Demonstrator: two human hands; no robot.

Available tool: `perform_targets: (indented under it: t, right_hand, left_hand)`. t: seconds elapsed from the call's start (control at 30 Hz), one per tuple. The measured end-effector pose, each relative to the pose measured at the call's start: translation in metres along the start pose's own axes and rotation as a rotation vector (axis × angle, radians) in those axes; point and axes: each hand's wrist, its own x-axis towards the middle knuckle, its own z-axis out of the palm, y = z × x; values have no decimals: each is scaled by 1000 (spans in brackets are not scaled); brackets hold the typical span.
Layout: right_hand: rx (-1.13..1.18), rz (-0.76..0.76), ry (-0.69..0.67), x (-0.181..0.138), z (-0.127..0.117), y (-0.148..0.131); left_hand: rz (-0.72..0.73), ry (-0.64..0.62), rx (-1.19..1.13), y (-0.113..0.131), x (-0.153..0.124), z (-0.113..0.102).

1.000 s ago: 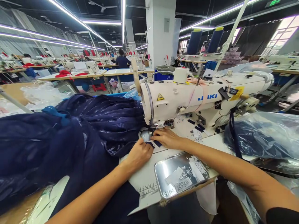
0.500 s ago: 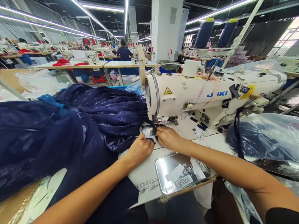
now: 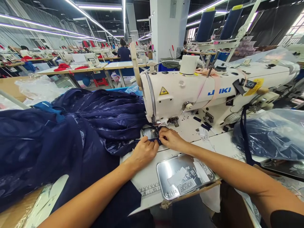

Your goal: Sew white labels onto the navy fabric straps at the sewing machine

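Observation:
Dark navy fabric (image 3: 121, 117) lies gathered in folds left of the white sewing machine (image 3: 171, 91), and a narrow edge of it runs in front of the needle area (image 3: 156, 129). My left hand (image 3: 145, 152) is closed on that edge, just left of and nearer than the presser foot. Close by on the right, my right hand (image 3: 171, 139) pinches the same navy edge, fingertips beside the needle area. The short stretch of cloth between both hands looks pulled straight. My fingers hide part of the edge and of the metal plate.
A shiny metal tray (image 3: 163, 177) with white labels sits at the table's front edge, beside a printed ruler (image 3: 149, 191). Plastic-wrapped navy goods (image 3: 273, 133) lie to the right. Thread cones (image 3: 205, 25) stand above. Another person (image 3: 123, 52) sits farther back.
My hands have come closer together at the needle area, and more of the navy edge shows between them. The whole view has shifted slightly.

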Motion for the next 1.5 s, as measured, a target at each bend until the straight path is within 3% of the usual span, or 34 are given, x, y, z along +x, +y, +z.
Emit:
perform_targets:
  t: [0.23, 0.4, 0.63, 0.7, 0.83, 0.97, 1.1, 1.2, 1.33, 1.5]
  right_hand:
    - [3, -24, 33, -1, 4, 3]
    - [-19, -67, 42, -2, 3, 2]
    - [198, -116, -27, -10, -6, 8]
    - [116, -171, -39, -16, -6, 6]
    - [-260, -254, -60, -27, -4, -8]
    - [-530, -309, -126, -30, -5, -16]
    - [-563, -446, -204, -22, -13, -8]
    - [-543, -524, -206, -15, -18, 3]
    - [-546, -547, -153, -9, -19, 18]
    - [-543, -535, -98, -5, -19, 33]
  left_hand:
    - [-15, -134, -60, 4, 2, -1]
    - [-5, -152, -83, 4, 3, -1]
    - [-34, -196, -117, 3, 3, 2]
    - [-44, -212, -129, 5, 3, 3]
    - [-61, -267, -181, 2, 5, 2]
    - [-85, -314, -332, -17, -1, -14]
    - [-117, -339, -620, -35, -14, -22]
    - [-180, -337, -774, -31, -18, -15]
    - [-283, -256, -703, -11, -7, -2]
    - [-336, -262, -560, 2, 10, 3]
